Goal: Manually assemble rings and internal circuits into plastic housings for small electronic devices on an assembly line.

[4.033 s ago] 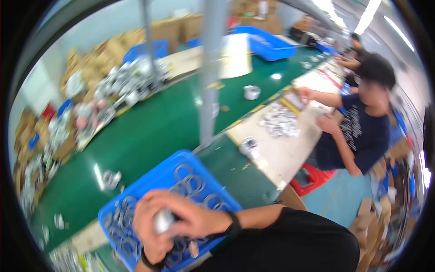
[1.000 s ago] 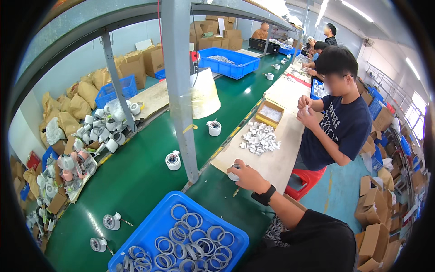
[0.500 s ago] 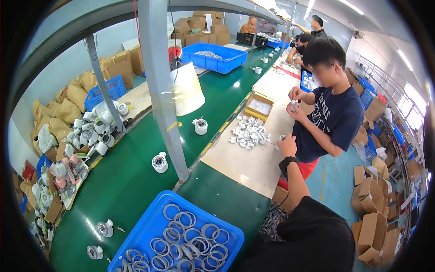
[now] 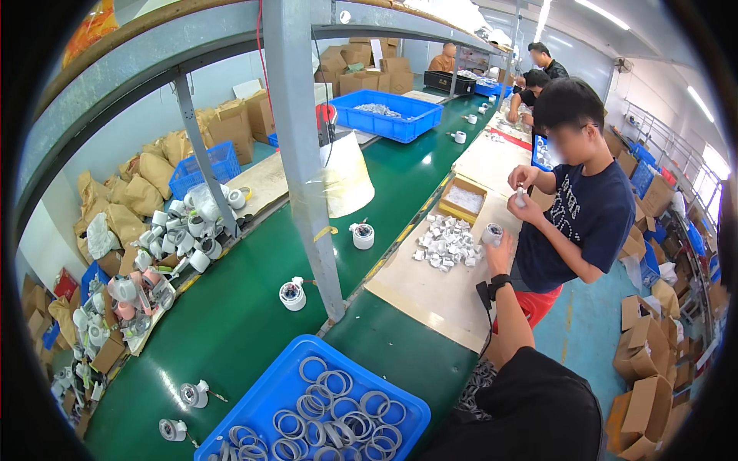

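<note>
My right hand (image 4: 501, 252) reaches out over the bench's right edge, its fingers closed around a small white, cup-shaped part (image 4: 493, 233). A black band with a cord circles that wrist. My left hand is out of sight. Just left of the held part lies a heap of small white plastic pieces (image 4: 447, 244) on a tan board (image 4: 407, 288). Beyond it, a co-worker in a dark shirt (image 4: 584, 207) holds a small white part (image 4: 520, 197) in both hands.
A blue tray (image 4: 307, 346) of grey rings stands near me. Several white round parts, one (image 4: 292, 294) beside a metal post (image 4: 304, 154), sit on the green belt (image 4: 238, 319). A yellow box (image 4: 463, 198) stands behind the heap. Cartons (image 4: 642, 338) line the right.
The view has shifted, so the scene sits lower and further right. My right hand has moved slightly forward, and the part in it shows more fully.
</note>
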Demonstrator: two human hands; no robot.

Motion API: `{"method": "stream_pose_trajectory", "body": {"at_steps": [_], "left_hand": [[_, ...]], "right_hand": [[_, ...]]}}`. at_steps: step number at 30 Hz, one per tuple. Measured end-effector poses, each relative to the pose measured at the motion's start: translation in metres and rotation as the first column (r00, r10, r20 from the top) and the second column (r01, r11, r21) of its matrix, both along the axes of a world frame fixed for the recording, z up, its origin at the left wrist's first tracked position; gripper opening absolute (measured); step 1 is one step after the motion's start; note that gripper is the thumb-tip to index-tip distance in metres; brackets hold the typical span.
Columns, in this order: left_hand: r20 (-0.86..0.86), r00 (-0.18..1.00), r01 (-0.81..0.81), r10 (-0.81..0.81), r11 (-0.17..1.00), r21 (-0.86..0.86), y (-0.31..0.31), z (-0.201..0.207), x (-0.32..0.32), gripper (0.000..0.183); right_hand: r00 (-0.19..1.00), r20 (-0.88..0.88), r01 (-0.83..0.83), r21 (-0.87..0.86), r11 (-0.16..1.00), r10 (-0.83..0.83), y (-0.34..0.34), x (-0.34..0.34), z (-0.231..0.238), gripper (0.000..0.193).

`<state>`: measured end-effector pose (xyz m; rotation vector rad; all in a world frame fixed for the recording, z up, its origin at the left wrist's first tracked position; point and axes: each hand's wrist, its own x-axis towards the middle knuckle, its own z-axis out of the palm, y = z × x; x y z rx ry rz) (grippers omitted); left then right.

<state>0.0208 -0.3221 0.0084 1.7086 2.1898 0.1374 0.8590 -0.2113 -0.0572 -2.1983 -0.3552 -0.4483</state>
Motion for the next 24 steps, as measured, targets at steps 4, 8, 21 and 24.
{"method": "stream_pose_trajectory", "body": {"at_steps": [4,8,21,24], "left_hand": [[0.047,0.999,0.009,-0.01,0.999,0.034,-0.002,-0.003,-0.004,0.074],[0.025,1.0,0.003,-0.005,0.998,0.057,0.007,0.006,0.008,0.073],[0.053,0.989,-0.146,0.138,0.846,0.512,0.045,0.079,0.022,0.044],[0.191,0.98,-0.186,0.047,0.541,0.82,0.056,0.09,0.022,0.032]], "right_hand": [[0.983,-0.023,-0.185,-0.002,0.983,0.185,0.005,-0.028,0.007,0.069],[0.689,-0.08,-0.693,0.221,0.686,0.721,0.018,-0.098,0.059,0.054],[-0.484,-0.261,-0.76,-0.348,-0.549,0.835,0.08,-0.373,0.107,0.048],[-0.452,-0.274,-0.672,-0.522,-0.526,0.849,0.078,-0.394,0.095,0.051]]}}
